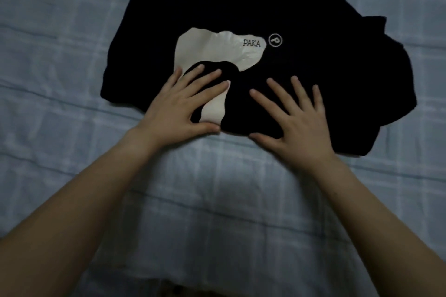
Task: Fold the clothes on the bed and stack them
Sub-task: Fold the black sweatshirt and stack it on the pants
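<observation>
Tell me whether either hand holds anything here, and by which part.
Nothing is held. The left hand and right hand lie flat with straight fingers on the near part of the black garment.

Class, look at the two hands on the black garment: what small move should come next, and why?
Probably sweep both hands outward to smooth it. The left hand and right hand lie flat, fingers spread, on the garment close to its near edge, gripping nothing. Its right side looks lumpy and uneven on the bed.
</observation>
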### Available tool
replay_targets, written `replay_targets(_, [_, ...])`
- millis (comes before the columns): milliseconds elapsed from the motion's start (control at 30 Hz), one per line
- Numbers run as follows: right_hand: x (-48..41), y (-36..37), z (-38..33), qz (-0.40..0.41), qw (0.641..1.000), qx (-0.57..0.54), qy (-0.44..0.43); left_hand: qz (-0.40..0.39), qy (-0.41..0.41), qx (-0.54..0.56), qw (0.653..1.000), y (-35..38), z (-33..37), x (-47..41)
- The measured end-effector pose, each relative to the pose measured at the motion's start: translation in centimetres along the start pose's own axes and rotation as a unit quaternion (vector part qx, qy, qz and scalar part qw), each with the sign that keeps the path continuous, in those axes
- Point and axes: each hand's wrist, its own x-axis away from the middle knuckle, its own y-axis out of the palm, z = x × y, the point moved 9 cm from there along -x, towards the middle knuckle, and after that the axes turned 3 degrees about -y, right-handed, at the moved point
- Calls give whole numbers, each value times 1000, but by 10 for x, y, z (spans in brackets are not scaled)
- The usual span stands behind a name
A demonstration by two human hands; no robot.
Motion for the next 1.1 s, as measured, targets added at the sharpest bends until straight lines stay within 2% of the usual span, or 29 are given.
replay_targets(167, [1,-17,-13,26,999,-25,25,20,25,29,999,-17,-1,2])
replay_targets(267, [-15,-26,-36,64,998,-16,8,70,-14,-7,997,-33,-32,7])
replay_targets(333, [-30,-19,-38,55,998,-19,27,54,-36,-13,998,-25,-54,11])
replay_targets(467, [-36,-8,-31,12,997,-34,65,1,-24,12,1000,-8,-59,13])
replay_targets(567, [-34,-21,-40,27,991,-77,105,22,-14,73,997,-27,-64,11])
replay_targets(667, [-68,-46,-78,97,985,-90,108,101,-99,87,986,-51,-111,22])
replay_targets(767, [-124,-42,-111,100,988,-56,101,20,-180,84,980,-29,-148,29])
replay_targets(833, [-141,-21,-108,65,987,-46,141,23,-164,142,976,-21,-146,31])
replay_targets(900, [-138,-6,-98,61,983,-39,169,74,-171,260,947,-28,-148,31])
replay_targets(967, [-135,-4,-98,75,983,-43,160,108,-249,367,890,-29,-166,40])
replay_targets(1000, [-135,-5,-99,79,983,-45,159,108,-279,394,869,-27,-173,44])
replay_targets(1100, [-137,-6,-100,83,982,-47,165,92,-308,436,841,-29,-182,44])
